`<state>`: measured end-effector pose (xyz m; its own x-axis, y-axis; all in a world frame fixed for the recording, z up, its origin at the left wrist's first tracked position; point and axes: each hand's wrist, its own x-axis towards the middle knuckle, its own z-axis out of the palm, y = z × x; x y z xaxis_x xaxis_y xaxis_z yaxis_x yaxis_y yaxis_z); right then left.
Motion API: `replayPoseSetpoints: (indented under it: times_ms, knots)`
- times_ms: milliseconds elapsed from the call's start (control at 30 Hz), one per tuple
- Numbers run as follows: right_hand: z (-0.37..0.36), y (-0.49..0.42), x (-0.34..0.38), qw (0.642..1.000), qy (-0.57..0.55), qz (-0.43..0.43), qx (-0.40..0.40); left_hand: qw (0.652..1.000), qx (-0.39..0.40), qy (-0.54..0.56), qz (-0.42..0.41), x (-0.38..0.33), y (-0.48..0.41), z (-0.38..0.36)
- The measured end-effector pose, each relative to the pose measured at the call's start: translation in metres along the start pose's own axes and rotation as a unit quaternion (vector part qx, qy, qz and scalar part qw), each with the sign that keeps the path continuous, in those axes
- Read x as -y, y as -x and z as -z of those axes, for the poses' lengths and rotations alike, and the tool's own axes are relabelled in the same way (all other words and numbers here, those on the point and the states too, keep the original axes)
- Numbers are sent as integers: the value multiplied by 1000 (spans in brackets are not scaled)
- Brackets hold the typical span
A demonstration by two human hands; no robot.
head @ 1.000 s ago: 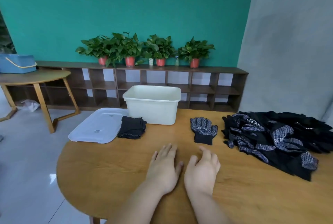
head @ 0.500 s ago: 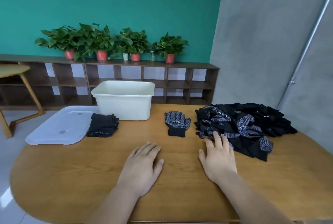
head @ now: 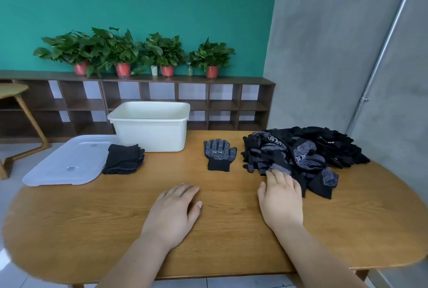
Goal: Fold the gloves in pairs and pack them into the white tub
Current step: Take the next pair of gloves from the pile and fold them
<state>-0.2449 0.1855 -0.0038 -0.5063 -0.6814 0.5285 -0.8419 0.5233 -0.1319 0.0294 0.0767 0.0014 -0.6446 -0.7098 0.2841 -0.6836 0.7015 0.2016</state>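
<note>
Gloves (head: pixel 301 155) lie heaped at the right of the table (head: pixel 208 236). I note a single glove (head: pixel 218 154) flat beside them, and a folded stack (head: pixel 124 159) between the lid (head: pixel 67 160) and the white tub (head: pixel 150 130). Left hand (head: pixel 172 213) rests flat on the wood, holding nothing. Right hand (head: pixel 281 199), fingers straight, touches the heap's near edge.

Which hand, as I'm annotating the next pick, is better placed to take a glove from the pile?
Probably the right hand: its fingertips touch the near edge of the glove pile. The left hand rests flat on the table, well apart from it.
</note>
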Motion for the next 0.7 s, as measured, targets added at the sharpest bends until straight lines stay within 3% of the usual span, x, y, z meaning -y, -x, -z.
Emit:
replayPoseSetpoints:
  times_ms: [100,400,567,700]
  knots:
    - [1,3,0,993,-51,94,-43,1000,5,-1,5,-1,0,0]
    - [3,1,-5,991,-92,-65,68,1000,-5,10,7,0,0,-2]
    - [3,0,-9,982,-162,-30,94,1000,-8,13,9,0,0,-1]
    - [-1,3,-10,993,-91,35,63,1000,-13,17,10,1,0,-2]
